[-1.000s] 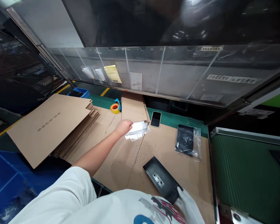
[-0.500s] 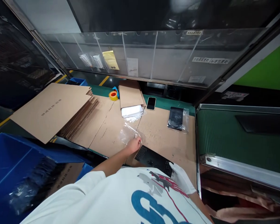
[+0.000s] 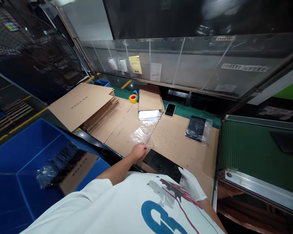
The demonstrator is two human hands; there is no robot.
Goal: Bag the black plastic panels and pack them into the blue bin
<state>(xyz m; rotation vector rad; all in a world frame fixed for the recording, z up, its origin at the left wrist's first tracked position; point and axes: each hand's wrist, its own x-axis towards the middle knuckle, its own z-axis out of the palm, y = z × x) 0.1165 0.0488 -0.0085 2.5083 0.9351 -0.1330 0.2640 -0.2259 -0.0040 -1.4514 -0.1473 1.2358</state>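
My bare left hand [image 3: 138, 150] pinches the near end of a clear plastic bag [image 3: 142, 133] that lies on the cardboard-covered bench [image 3: 175, 143]. My right hand [image 3: 189, 182], in a white glove, grips the near end of a flat black perforated panel [image 3: 161, 162], which rests on the cardboard just right of my left hand. Farther back lies a stack of clear bags [image 3: 149, 114] under a brown cardboard sheet [image 3: 149, 99]. My white shirt hides the bench's near edge.
A bagged black panel [image 3: 196, 128] lies at the right rear, a phone [image 3: 170, 109] and an orange tape roll [image 3: 132, 97] at the back. Flat cardboard sheets [image 3: 85, 104] are stacked left. A blue bin [image 3: 26, 156] sits lower left, a green conveyor [image 3: 256, 152] on the right.
My left hand drew one clear bag from the rear stack toward me and now holds it beside the black panel. My right hand kept hold of the panel. The camera view shifted.
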